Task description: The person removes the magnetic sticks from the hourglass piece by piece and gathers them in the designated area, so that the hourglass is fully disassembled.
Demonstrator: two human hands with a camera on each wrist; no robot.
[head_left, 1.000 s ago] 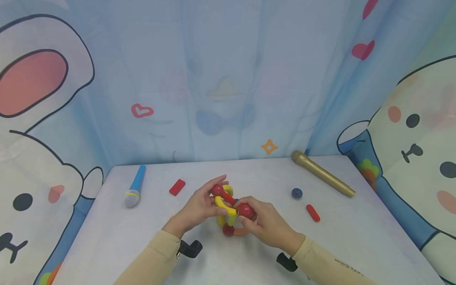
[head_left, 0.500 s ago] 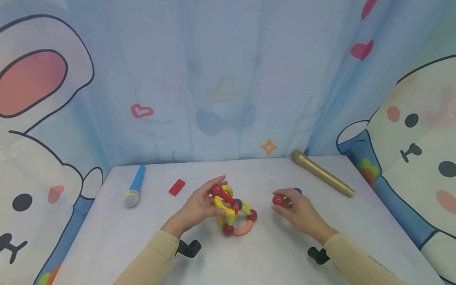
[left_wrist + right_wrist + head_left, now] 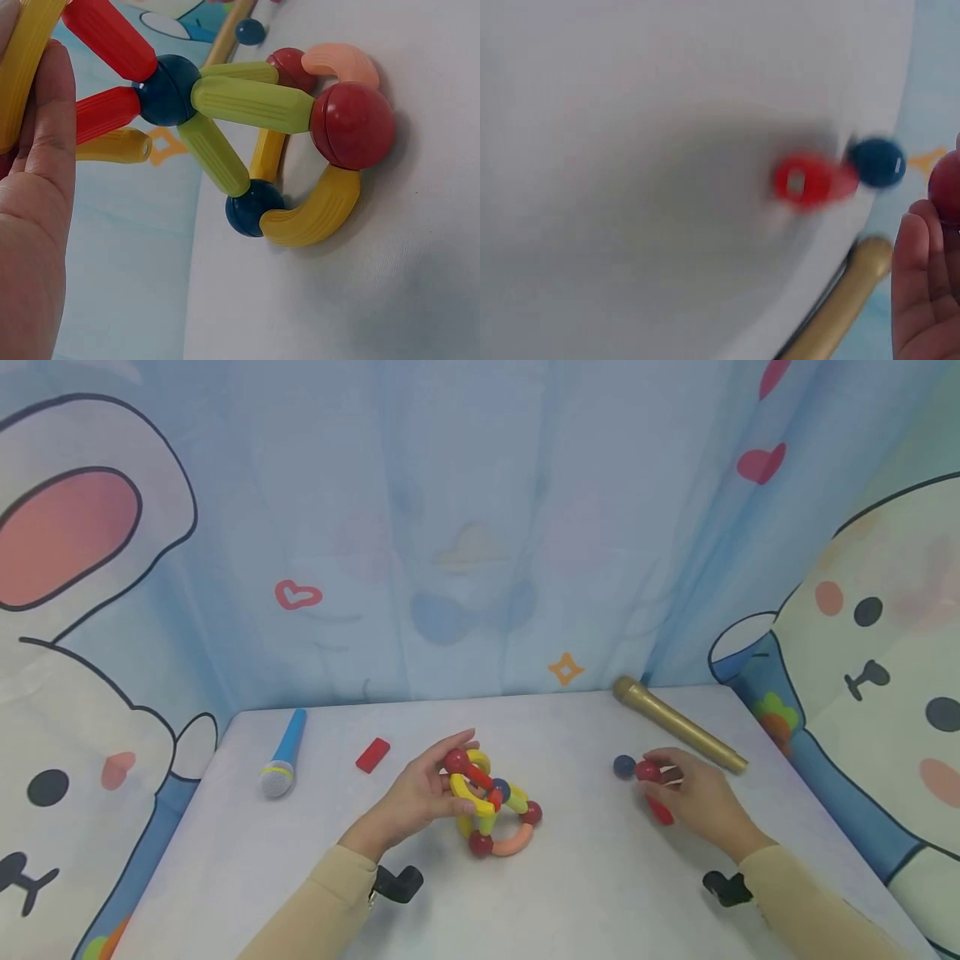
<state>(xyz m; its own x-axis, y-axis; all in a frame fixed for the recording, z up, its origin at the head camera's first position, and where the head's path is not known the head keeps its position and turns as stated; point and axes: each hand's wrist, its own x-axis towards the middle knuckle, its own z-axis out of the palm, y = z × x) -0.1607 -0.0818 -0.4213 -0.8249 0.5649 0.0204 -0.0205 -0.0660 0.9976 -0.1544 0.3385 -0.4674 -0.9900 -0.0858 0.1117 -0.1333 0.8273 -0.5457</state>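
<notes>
In the head view, my left hand (image 3: 422, 795) grips a toy built from magnetic rods and balls (image 3: 513, 840) by a yellow curved rod at its upper left. Green straight rods (image 3: 251, 105), blue balls (image 3: 166, 90) and a salmon curved rod (image 3: 343, 63) show in the left wrist view; the lower ring stands on the table. My right hand (image 3: 703, 800) pinches a loose red ball (image 3: 647, 771) between thumb and fingers. It hovers over a short red rod (image 3: 660, 812), partly overlapping it, and close beside a blue ball (image 3: 624, 767).
A gold microphone (image 3: 678, 725) lies at the back right of the white table (image 3: 585, 893). Toward the left are a blue toy microphone (image 3: 288, 747) and a red block (image 3: 372, 755). A blue printed curtain (image 3: 480, 485) hangs behind the table.
My right hand has left the toy, carrying the red ball rightward to the loose blue ball and red rod. The left hand and the toy stay in place.
</notes>
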